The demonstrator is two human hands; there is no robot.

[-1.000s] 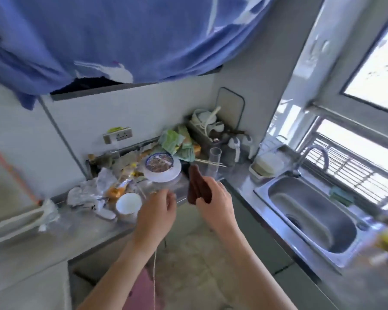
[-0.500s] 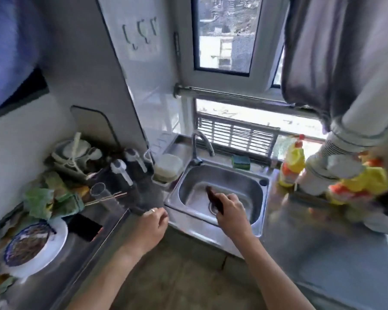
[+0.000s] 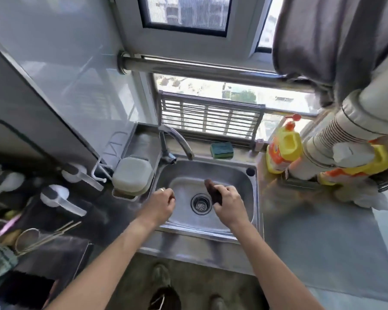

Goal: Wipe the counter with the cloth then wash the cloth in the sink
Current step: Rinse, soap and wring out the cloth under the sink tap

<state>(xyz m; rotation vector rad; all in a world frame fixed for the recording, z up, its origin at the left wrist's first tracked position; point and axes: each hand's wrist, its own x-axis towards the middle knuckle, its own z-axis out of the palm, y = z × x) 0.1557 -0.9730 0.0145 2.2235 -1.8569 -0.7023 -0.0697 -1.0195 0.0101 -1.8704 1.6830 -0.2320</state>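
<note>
- A steel counter (image 3: 323,247) ran across the lower right of the frame, bare metal beside the basin.
- The sink (image 3: 253,211) sat at centre frame, its round drain (image 3: 201,203) showing between the two hands.
- A curved faucet (image 3: 177,139) rose just above the basin, its spout reaching over the back rim.
- Two yellow and orange bottles (image 3: 282,151) stood at the right of the frame, against a white pipe.
- A pale lidded box (image 3: 132,174) rested in a wire holder left of the basin.
- The right hand (image 3: 230,203) hung over the basin, right of the drain, fingers curled around the cloth.
- The left hand (image 3: 161,203) hovered over the basin's left edge, fingers loosely curled, holding nothing.
- The cloth (image 3: 213,191), dark brown and bunched, stuck up from the right hand's grip, above the basin.
- A green sponge (image 3: 221,149) lay on the ledge behind the basin.
</note>
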